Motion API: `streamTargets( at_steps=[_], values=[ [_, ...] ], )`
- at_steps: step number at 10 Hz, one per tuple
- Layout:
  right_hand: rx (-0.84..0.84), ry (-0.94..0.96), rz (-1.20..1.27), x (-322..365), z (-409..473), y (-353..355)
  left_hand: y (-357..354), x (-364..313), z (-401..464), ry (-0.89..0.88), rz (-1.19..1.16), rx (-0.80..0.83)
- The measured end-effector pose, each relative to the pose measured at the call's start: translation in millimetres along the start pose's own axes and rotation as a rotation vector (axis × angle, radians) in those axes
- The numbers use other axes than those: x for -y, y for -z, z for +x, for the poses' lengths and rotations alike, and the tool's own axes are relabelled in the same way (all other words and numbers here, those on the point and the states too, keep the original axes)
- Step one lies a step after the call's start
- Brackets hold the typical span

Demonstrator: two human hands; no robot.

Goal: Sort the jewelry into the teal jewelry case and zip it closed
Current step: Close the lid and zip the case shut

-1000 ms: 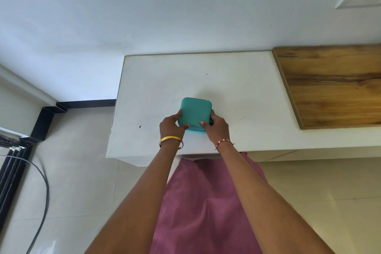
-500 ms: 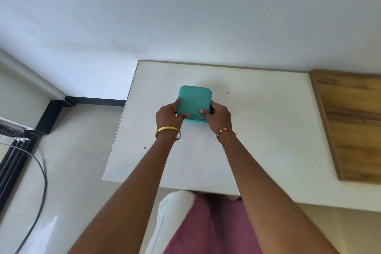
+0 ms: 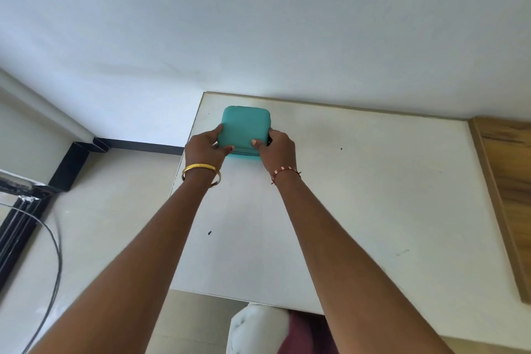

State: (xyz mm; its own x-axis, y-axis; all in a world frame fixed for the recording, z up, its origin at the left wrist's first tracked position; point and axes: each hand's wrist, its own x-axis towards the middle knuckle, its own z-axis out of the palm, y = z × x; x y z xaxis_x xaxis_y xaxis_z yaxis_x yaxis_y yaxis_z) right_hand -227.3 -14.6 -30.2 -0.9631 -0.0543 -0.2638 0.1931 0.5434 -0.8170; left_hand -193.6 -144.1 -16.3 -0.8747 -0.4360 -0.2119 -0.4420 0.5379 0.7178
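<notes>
The teal jewelry case [image 3: 244,128], square with rounded corners and its lid down, lies near the far left corner of the white table [image 3: 359,195]. My left hand [image 3: 205,149] grips its near left side, thumb on the lid. My right hand [image 3: 277,149] grips the near right corner, thumb on the lid, fingers by a dark spot at the case's right edge. No loose jewelry shows on the table. A gold bangle sits on my left wrist and a red-and-white thread band on my right.
A wooden panel [image 3: 511,195] borders the table on the right. A white wall rises behind the table. A black frame [image 3: 71,164] and a thin cable [image 3: 54,253] lie on the pale floor at left. A white cushion edge [image 3: 258,327] shows below the table's near edge.
Both hands have carried the case away from the table's near edge toward the far left corner. The view has shifted, so the table appears larger and closer.
</notes>
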Motion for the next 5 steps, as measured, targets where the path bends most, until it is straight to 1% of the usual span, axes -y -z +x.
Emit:
streamTargets(
  at_steps=[2, 3, 4, 5],
  values=[
    [-0.004, 0.003, -0.012, -0.2, 2.1, -1.8, 0.0, 2.1, 0.0, 0.005, -0.02, 0.002],
    [0.021, 0.006, -0.012, 0.1, -2.8, 3.6, -1.4, 3.5, -2.1, -0.011, 0.023, 0.02],
    [0.053, 0.057, 0.014, -3.6, -9.8, 9.6, -4.5, 5.4, -6.2, -0.053, 0.152, 0.046],
    [-0.006, 0.103, -0.163, -29.4, -27.3, 14.4, -15.5, 4.0, -32.2, -0.192, 0.165, -0.075]
  ],
)
